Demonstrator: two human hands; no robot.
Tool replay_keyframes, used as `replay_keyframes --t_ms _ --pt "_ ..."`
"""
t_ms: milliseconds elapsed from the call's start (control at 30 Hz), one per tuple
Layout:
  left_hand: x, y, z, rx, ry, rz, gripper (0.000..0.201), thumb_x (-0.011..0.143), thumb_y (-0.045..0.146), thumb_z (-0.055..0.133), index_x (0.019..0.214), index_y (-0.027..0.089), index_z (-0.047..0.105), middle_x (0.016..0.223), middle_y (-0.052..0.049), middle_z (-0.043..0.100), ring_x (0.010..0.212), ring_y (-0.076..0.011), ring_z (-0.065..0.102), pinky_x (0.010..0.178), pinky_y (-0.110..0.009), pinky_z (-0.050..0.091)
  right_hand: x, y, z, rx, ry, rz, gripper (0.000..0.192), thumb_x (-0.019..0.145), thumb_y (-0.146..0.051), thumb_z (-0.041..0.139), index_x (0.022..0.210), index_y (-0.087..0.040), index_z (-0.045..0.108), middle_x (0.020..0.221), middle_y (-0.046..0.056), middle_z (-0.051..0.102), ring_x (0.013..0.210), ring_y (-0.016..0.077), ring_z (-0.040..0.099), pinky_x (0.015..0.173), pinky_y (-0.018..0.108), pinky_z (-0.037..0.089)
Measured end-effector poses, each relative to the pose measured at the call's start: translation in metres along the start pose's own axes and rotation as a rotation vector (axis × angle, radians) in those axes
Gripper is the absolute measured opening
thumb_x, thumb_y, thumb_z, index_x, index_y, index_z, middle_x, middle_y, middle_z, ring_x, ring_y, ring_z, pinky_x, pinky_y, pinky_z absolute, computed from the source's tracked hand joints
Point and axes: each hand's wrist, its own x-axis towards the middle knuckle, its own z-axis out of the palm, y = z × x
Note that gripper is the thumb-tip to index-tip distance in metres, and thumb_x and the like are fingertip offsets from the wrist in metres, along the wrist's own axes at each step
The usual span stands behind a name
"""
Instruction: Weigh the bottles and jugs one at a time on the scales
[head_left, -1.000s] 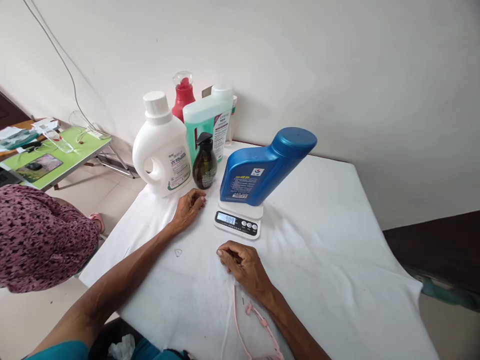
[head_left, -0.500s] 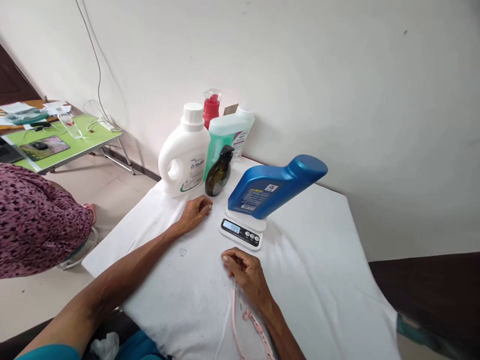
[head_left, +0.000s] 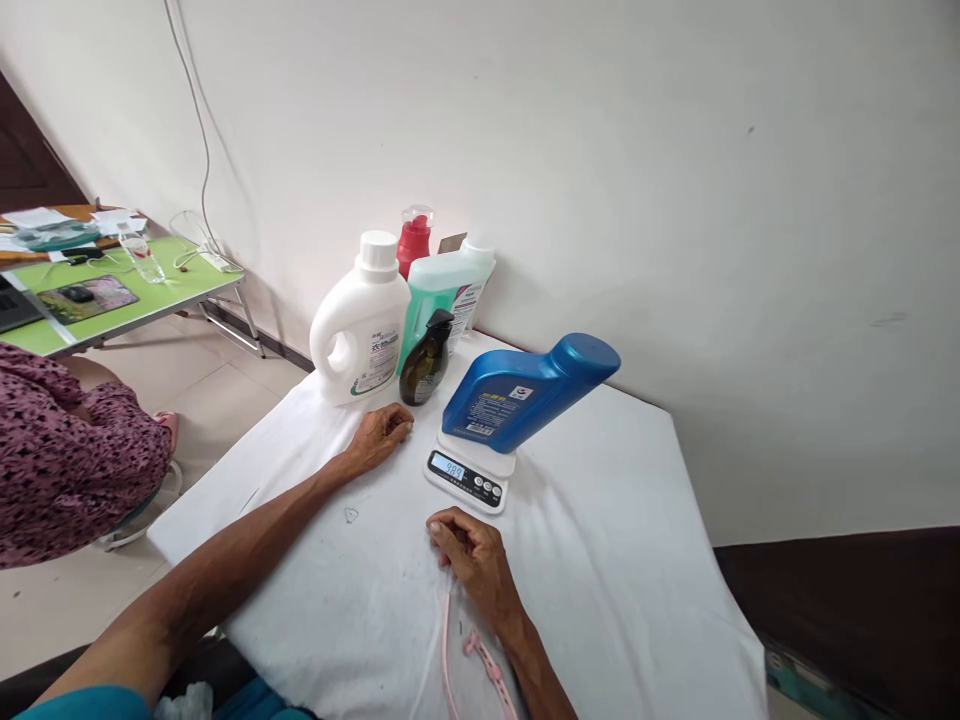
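Note:
A blue plastic bottle (head_left: 517, 398) leans to the right on a white kitchen scale (head_left: 466, 490), whose lit display reads 989. My left hand (head_left: 379, 437) rests on the cloth with its fingers curled in, just in front of a dark pump bottle (head_left: 426, 365); no object shows in it. Close to the scale's front edge is my right hand (head_left: 469, 550), closed, thumb against the bent fingers, with nothing visible in it. Neither hand touches the blue bottle or the scale. A pink strap (head_left: 487, 665) hangs in the foreground below my right hand.
Behind the pump bottle stand a white jug (head_left: 360, 325), a green bottle (head_left: 435, 280) and a red bottle (head_left: 415, 243), near the wall. White cloth (head_left: 600, 560) covers the table. To the left are a green table (head_left: 176, 270) and a person in patterned clothing (head_left: 82, 450).
The whole view has shifted slightly, so table things appear a little lower and further left. Both hands keep their places, and the scale still reads 989.

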Motion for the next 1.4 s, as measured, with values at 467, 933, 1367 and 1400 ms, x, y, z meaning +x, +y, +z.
replay_keyframes --t_ms 467,933,1367,1400 --pt "0.015 0.045 0.006 -0.073 0.017 0.114 0.038 0.095 0.048 0.069 0.119 0.019 0.069 0.121 -0.012 0.076 0.104 -0.023 0.073 0.091 -0.035 0.058 0.003 -0.004 -0.01 0.138 -0.048 0.047 0.047 0.094 -0.064 0.068 0.091 -0.017 0.075 0.07 0.002 0.063 0.058 0.0146 0.059 0.051 0.025 0.045" --pt "0.066 0.093 0.062 -0.265 0.007 0.138 0.093 0.059 0.052 0.101 0.137 0.02 0.063 0.128 -0.014 0.072 0.118 -0.0328 0.069 0.101 -0.045 0.057 0.0 -0.006 -0.012 -0.017 -0.037 -0.035 0.046 0.098 -0.062 0.063 0.09 -0.019 0.077 0.066 0.003 0.062 0.056 0.0165 0.055 0.054 0.028 0.05" --pt "0.059 0.116 0.045 -0.475 0.112 0.091 0.068 0.056 0.043 0.103 0.113 0.016 0.077 0.099 -0.007 0.08 0.089 -0.0232 0.075 0.083 -0.036 0.063 0.002 -0.004 -0.011 0.014 -0.016 -0.002 0.05 0.095 -0.068 0.066 0.087 -0.019 0.077 0.064 0.002 0.059 0.058 0.0169 0.055 0.057 0.029 0.049" --pt "0.052 0.121 0.034 -0.443 0.139 0.106 0.069 0.056 0.043 0.103 0.114 0.016 0.077 0.099 -0.007 0.08 0.09 -0.0237 0.075 0.084 -0.036 0.063 0.002 -0.004 -0.011 0.03 -0.008 0.0 0.051 0.094 -0.068 0.067 0.087 -0.019 0.077 0.065 0.002 0.06 0.058 0.017 0.056 0.057 0.028 0.049"
